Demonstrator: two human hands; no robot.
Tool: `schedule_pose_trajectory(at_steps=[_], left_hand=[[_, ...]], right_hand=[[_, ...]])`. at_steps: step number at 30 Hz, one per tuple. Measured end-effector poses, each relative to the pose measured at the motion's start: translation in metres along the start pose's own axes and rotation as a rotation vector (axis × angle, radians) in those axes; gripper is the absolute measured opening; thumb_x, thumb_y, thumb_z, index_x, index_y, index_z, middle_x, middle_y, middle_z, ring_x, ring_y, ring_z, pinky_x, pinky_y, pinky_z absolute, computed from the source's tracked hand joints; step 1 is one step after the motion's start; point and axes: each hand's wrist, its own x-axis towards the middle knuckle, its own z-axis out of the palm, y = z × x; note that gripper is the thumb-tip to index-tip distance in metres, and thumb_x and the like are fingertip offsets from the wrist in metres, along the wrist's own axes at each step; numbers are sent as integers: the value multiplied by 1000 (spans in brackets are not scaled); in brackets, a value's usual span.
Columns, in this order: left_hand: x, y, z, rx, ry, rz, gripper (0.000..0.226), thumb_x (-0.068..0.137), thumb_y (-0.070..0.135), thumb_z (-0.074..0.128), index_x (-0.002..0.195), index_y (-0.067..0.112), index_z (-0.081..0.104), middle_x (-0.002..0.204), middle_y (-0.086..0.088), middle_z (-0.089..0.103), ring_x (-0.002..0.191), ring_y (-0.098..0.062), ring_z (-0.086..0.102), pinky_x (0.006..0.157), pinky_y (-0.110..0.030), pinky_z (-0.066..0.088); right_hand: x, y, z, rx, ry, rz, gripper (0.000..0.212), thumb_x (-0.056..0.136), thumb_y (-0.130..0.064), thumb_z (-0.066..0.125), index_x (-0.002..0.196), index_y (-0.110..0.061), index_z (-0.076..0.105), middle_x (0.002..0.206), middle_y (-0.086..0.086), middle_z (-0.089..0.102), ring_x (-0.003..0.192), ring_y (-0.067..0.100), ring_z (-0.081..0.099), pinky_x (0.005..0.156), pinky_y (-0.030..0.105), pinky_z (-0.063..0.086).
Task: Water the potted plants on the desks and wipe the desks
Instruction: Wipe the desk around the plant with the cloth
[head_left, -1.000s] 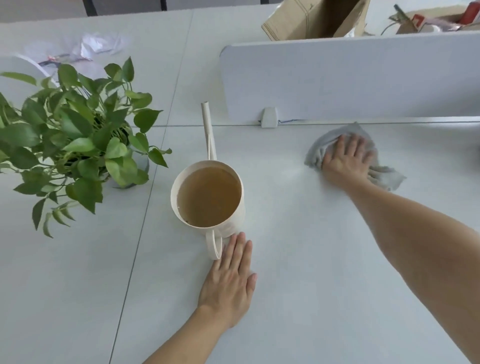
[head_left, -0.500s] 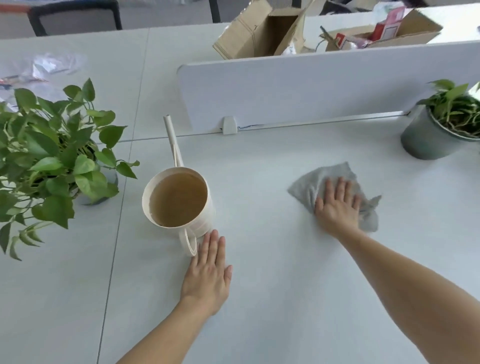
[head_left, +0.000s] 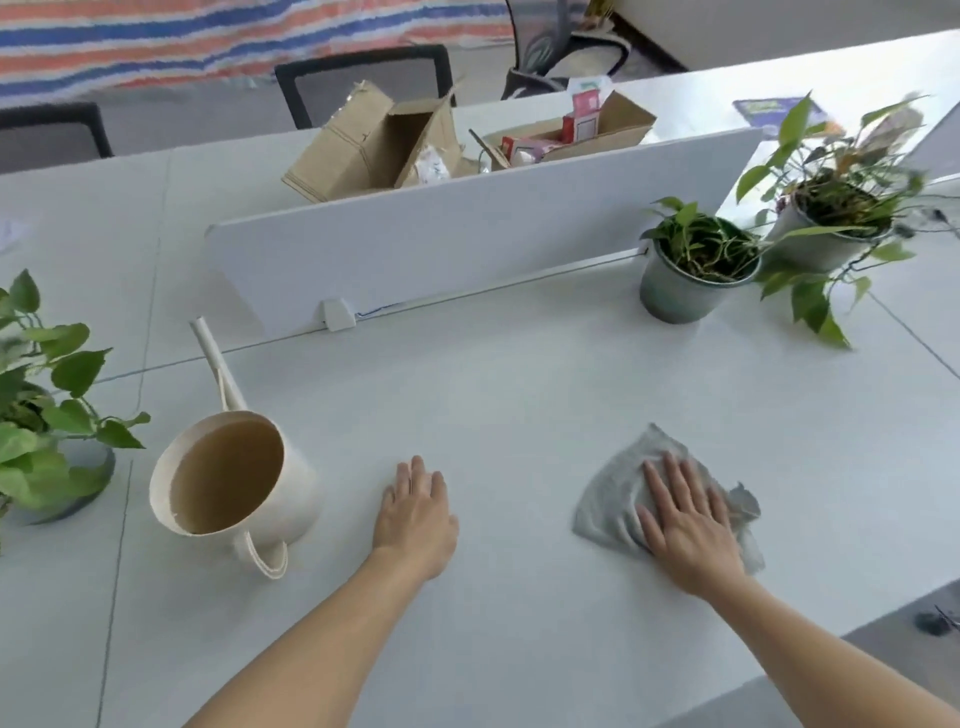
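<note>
We're pressing our right hand (head_left: 685, 530) flat on the crumpled grey wiping cloth (head_left: 608, 499). Fingers are straight and spread, not curling round it, just pinning it to the white desk top (head_left: 519, 405). The cloth is lying near the desk's front-right edge.

Our left hand (head_left: 415, 514) is resting palm-down on bare desk with fingers straight, holding nothing. It's sitting between the cloth and the cream plastic watering can (head_left: 234, 483), touching neither.

The can is standing on its base to the left, handle loop facing us and thin spout pointing away toward the white divider panel (head_left: 441, 244). Its inside is looking brown; we can't tell the water level.

- **Far left:** the leafy green plant in a grey pot (head_left: 47, 415) is sitting near the can, across a desk seam.
- **Far right:** the small plant in a grey-green round pot (head_left: 691, 265) is standing by the divider's end, with the trailing plant in a white pot (head_left: 836, 218) just behind it.
- **Past the divider:** open brown cardboard boxes (head_left: 374, 145) are sitting on the next desk.
</note>
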Motion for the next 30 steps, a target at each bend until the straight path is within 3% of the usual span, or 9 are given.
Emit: schedule_pose_trajectory(at_steps=[4,10,12,15,18,21,24,27,30], left_hand=[[34,34,-17,-45,-22,-19,74,100,50,33,155,12,1,160,-17,-12,148,-35,-8,121,-43,10],[66,86,-15,-47,-128,-191,105,88,72,35,150,7,-20,153,-29,-26,142,-48,-21,118,-52,-1],[67,91,-16,-61,-144,-221,107,88,73,35,149,6,-21,152,-29,-28,141,-48,-22,119,-53,-2],[70,95,-21,-94,-182,-255,108,88,70,39,149,6,-23,152,-28,-30,141,-47,-24,120,-51,-1],[70,99,-25,-117,-203,-277,109,88,68,42,149,7,-23,152,-27,-31,142,-45,-23,120,-50,1],[71,99,-27,-132,-203,-290,109,88,68,44,149,8,-24,151,-26,-32,142,-44,-24,120,-48,0],[71,99,-26,-140,-201,-287,109,88,68,43,148,9,-25,151,-25,-34,142,-43,-25,120,-48,-1],[70,98,-25,-154,-198,-287,108,88,68,43,148,10,-26,151,-24,-35,142,-42,-26,120,-48,-3],[70,98,-24,-167,-192,-281,109,87,68,45,149,10,-24,151,-23,-34,142,-42,-26,119,-47,-3]], right_hand=[[47,20,-20,34,7,73,65,100,-57,8,157,-32,-11,163,-5,-24,151,16,-23,122,41,-11],[124,66,-62,75,-56,-42,69,102,-53,28,160,-29,-1,166,-3,-15,153,16,-16,124,42,-5],[149,69,-91,340,-42,-25,65,99,-45,49,156,-22,28,166,4,17,153,22,14,122,43,17],[183,62,-145,1089,194,236,46,99,-42,56,130,-8,60,126,13,64,120,29,59,101,43,48],[214,59,-189,1498,238,471,50,97,-45,57,113,2,58,115,20,61,102,32,64,96,48,54],[228,60,-200,1564,180,553,39,99,-29,60,118,4,55,114,18,58,96,26,61,89,37,59],[232,60,-202,1558,158,548,21,98,-17,56,111,0,53,100,13,59,83,26,69,67,23,58],[230,52,-199,1551,108,503,16,99,-17,55,109,-5,52,90,1,56,64,22,69,89,35,56],[223,37,-192,1548,18,422,14,99,-14,54,108,-3,54,98,4,62,75,31,73,104,47,50]])
